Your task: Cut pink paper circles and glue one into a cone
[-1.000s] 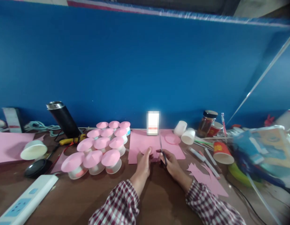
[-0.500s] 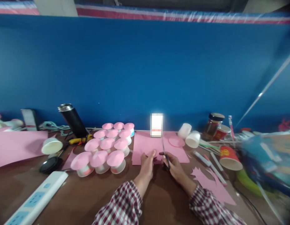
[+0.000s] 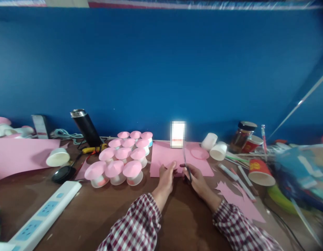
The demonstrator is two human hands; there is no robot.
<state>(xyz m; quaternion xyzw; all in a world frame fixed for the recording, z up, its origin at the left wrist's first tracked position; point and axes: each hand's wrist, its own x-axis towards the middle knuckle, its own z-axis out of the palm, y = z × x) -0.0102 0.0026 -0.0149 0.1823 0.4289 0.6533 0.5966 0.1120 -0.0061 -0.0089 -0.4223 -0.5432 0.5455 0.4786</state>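
My right hand is closed around the dark handles of a pair of scissors, whose thin blades point up and away from me. Close to its left, my left hand has its thumb raised and its fingers curled. Whatever the left fingers hold blends into the pink behind them. Both hands are over the near edge of flat pink paper sheets. A pink paper disc lies on the right of these sheets.
On the left, paper cups topped with pink cones stand in rows, near a black flask and a power strip. Pink scraps, markers, white cups, a red cup and a lidded jar are right.
The view has tipped down slightly, so the table things sit higher and a little further right. Both hands keep nearly the same pose, with the scissors still in my right hand.
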